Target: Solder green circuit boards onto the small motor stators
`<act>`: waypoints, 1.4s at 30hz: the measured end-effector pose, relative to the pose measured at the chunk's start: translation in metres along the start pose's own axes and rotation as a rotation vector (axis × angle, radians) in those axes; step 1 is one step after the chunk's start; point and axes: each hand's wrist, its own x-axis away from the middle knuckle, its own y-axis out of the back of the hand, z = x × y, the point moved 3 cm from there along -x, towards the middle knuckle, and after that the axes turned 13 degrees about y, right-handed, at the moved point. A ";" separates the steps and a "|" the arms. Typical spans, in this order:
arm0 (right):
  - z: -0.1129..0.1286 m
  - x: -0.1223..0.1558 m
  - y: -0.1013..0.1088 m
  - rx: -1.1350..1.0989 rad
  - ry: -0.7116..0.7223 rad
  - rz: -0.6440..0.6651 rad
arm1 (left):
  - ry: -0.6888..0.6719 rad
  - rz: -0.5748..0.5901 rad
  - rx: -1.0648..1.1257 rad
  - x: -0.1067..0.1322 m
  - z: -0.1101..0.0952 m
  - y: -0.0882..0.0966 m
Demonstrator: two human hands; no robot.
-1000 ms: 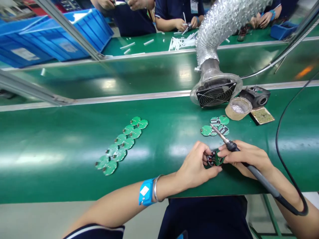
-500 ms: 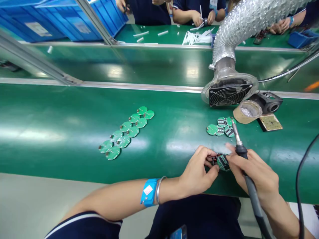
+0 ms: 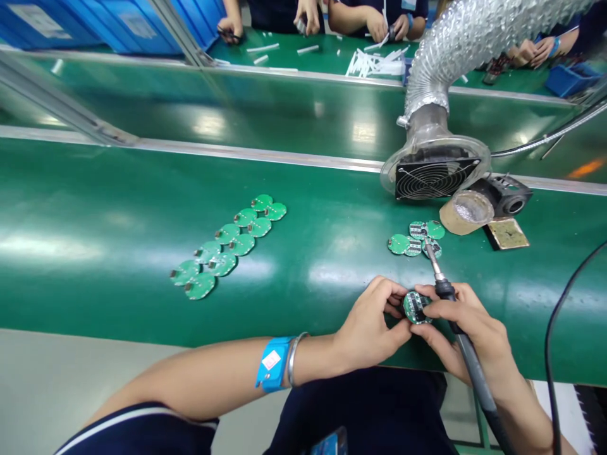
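Note:
A round green circuit board [image 3: 416, 308] with dark parts on its face is between my two hands, above the front of the bench. My left hand [image 3: 377, 322] pinches its left edge; what lies beneath the board is mostly hidden. In my right hand [image 3: 474, 328] a soldering iron [image 3: 467, 354] rests across the fingers, its metal tip pointing up and away from me. The thumb and fingertips of that same hand also touch the board's right side. Just beyond the tip lies a small cluster of round boards [image 3: 399, 244].
Two slanting rows of round boards [image 3: 241, 244] lie left on the green bench [image 3: 118, 253]. A fume extractor fan [image 3: 436, 179] hangs by a tan cup [image 3: 466, 212], an iron stand [image 3: 515, 201] and a sponge tray [image 3: 509, 233]. A black cord [image 3: 550, 341] loops at right. Co-workers' hands [image 3: 377, 25] are across.
The board has turned to show more of its face, and my right fingers have closed on its edge. The iron's tip has shifted left and lower in view. The view has moved slightly.

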 end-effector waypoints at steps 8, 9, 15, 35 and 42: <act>0.002 0.006 0.002 0.059 -0.121 0.016 | -0.026 -0.023 -0.048 0.003 -0.001 -0.005; 0.003 0.006 0.003 0.084 -0.107 0.027 | -0.027 -0.023 -0.061 0.003 -0.001 -0.005; 0.008 0.002 0.001 0.138 -0.047 0.072 | -0.051 -0.012 -0.050 0.005 0.000 -0.004; -0.021 0.032 -0.012 0.025 -0.066 -0.042 | -0.444 -0.363 -0.626 -0.063 -0.051 0.126; -0.036 0.060 -0.026 -0.028 -0.099 -0.210 | 0.063 -1.095 -0.925 -0.184 -0.067 0.364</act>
